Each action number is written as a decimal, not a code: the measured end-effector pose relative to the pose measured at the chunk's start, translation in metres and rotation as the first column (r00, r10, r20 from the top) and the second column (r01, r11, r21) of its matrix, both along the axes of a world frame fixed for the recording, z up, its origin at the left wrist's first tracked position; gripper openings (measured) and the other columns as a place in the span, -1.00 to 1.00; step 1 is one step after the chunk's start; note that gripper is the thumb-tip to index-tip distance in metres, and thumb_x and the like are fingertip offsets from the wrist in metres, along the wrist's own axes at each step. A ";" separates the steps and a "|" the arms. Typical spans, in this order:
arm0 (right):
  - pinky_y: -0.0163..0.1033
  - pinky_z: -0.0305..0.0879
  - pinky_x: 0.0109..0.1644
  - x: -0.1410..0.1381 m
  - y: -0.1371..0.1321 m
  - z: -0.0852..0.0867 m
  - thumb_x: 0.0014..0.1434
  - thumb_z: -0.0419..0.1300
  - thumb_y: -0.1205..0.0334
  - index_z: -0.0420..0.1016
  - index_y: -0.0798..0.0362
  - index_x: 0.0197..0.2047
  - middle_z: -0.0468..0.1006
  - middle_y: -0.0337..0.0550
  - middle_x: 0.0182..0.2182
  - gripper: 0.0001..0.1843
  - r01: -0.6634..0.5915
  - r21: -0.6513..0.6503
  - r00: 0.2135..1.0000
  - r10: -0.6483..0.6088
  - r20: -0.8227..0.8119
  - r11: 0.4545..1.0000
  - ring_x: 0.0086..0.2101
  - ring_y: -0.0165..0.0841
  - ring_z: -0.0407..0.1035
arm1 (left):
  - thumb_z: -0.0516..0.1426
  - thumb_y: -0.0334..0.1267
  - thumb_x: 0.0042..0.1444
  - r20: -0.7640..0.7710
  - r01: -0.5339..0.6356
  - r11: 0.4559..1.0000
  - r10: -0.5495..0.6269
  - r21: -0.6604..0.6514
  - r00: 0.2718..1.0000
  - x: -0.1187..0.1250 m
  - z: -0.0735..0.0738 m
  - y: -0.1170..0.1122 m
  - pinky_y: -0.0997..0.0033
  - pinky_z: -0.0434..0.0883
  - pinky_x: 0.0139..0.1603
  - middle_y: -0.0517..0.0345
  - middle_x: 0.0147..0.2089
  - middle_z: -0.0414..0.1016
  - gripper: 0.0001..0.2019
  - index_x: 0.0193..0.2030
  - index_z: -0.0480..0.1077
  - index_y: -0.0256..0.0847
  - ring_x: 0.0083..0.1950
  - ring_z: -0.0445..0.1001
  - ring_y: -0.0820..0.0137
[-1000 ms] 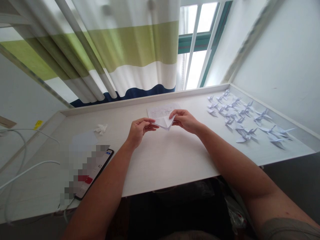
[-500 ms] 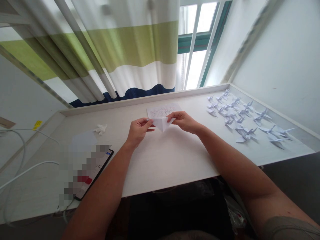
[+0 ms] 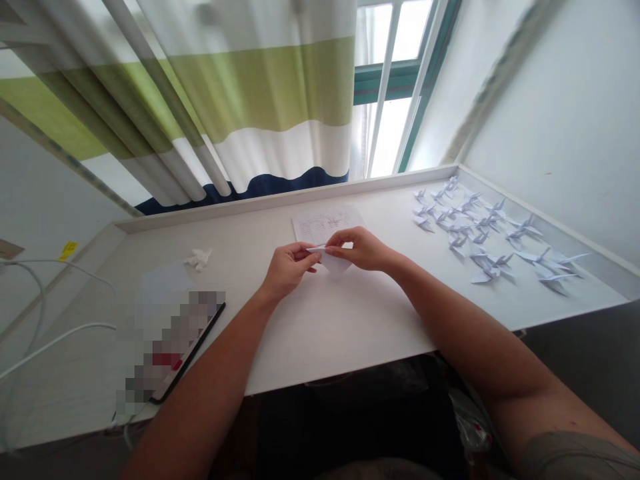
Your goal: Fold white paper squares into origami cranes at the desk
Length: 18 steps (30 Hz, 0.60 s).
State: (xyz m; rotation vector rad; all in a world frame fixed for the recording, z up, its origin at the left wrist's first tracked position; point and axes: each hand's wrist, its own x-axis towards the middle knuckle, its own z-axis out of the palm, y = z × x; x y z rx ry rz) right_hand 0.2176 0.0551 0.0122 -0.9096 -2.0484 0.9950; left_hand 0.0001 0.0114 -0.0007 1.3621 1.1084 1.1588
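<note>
Between my two hands is a small piece of folded white paper (image 3: 336,264), held up over the middle of the table. My left hand (image 3: 290,268) pinches its left side between thumb and fingers. From the other side, my right hand (image 3: 357,249) grips the upper edge with thumb and forefinger. The two sets of fingertips almost meet, and they cover part of the folds. Just behind the hands lies a flat sheet with printing or writing (image 3: 320,223).
Several folded paper cranes (image 3: 480,227) stand at the table's right. To the left lie a crumpled white tissue (image 3: 199,260), a pale sheet (image 3: 163,283) and a phone (image 3: 187,353), partly pixelated. White cables (image 3: 60,340) cross the left end. A raised rim (image 3: 250,205) runs along the back.
My hands have come closer together on the folded paper, the left moving right and slightly down. The paper's wide triangular face now shows less, with a narrower flap hanging below the fingers.
</note>
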 end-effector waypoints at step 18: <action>-0.09 0.44 -0.03 0.001 0.001 0.000 0.20 0.38 -0.02 0.71 0.01 -0.28 0.73 -0.12 -0.32 -0.74 -0.014 -0.051 0.999 0.012 -0.037 0.999 -0.26 -0.25 0.55 | 0.44 0.00 0.08 -0.052 0.009 1.000 -0.008 0.025 0.999 -0.004 0.008 0.000 0.29 0.63 -0.28 -0.04 -0.26 0.73 -0.63 -0.15 0.68 -0.27 -0.17 0.72 0.18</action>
